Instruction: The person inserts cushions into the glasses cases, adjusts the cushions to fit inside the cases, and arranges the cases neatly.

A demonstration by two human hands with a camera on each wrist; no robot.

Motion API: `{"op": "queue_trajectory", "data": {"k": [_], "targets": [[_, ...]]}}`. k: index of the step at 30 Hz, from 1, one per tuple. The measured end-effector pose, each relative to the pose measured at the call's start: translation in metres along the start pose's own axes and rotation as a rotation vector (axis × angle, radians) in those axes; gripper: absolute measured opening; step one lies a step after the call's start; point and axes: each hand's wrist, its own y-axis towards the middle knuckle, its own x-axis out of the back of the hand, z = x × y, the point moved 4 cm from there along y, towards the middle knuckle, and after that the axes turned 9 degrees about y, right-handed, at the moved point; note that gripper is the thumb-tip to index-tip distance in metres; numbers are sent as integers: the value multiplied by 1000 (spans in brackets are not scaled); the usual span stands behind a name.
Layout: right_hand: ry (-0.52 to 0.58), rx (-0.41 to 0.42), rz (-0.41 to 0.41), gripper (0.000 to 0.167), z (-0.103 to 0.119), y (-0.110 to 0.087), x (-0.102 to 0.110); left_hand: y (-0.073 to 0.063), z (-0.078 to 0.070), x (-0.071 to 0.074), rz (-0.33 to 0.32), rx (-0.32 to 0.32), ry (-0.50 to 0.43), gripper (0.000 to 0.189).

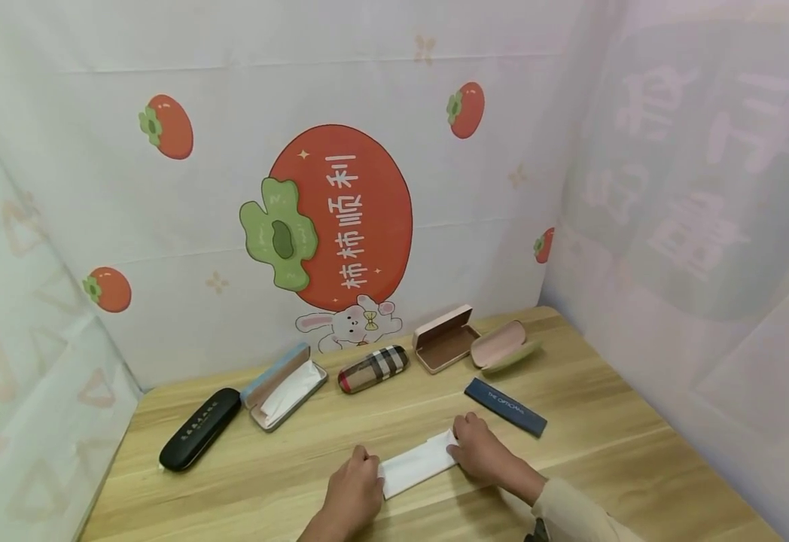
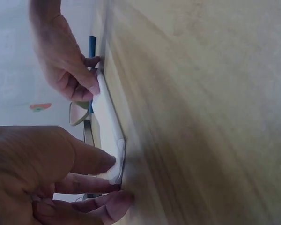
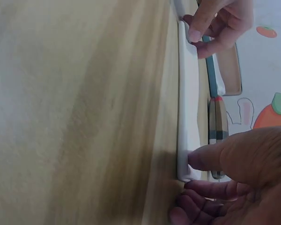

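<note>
A person's left grip (image 1: 356, 489) and right grip (image 1: 481, 450) each pinch one end of a folded white cloth (image 1: 418, 467) on the tabletop (image 1: 232, 500) between them. Just beyond the right grip lies a slim dark blue case (image 1: 506, 407); farther past both, a plaid case (image 1: 374, 369) sits between an open blue case (image 1: 275, 374) and an open brown-lined case (image 1: 446, 348).

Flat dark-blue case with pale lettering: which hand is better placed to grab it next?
Likely the right hand: it pinches the end of the folded white cloth nearer the blue case; the left hand pinches the farther end.
</note>
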Motion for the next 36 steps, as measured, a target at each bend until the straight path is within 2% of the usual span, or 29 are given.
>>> {"op": "queue_trajectory", "data": {"k": [5, 12, 17, 22, 28, 32, 36], "targets": [[3, 27, -20, 14, 2, -1, -4, -1, -3, -3, -47, 15, 53, 17], [26, 25, -71, 15, -2, 1, -7, 3, -1, -8, -27, 90, 34, 18], [-4, 52, -92, 10, -3, 4, -10, 7, -3, -8, -67, 78, 44, 18], [-5, 77, -97, 8, -2, 6, -10, 8, -4, -8, -79, 54, 22, 15], [55, 80, -152, 11, -3, 10, -7, 10, -2, -5, -120, 34, -92, 16], [122, 53, -197, 11, -8, 13, -6, 15, 3, -4, -98, 26, -204, 15], [141, 28, -221, 10, -12, 14, -6, 19, 8, -5, -95, 35, -319, 11]]}}
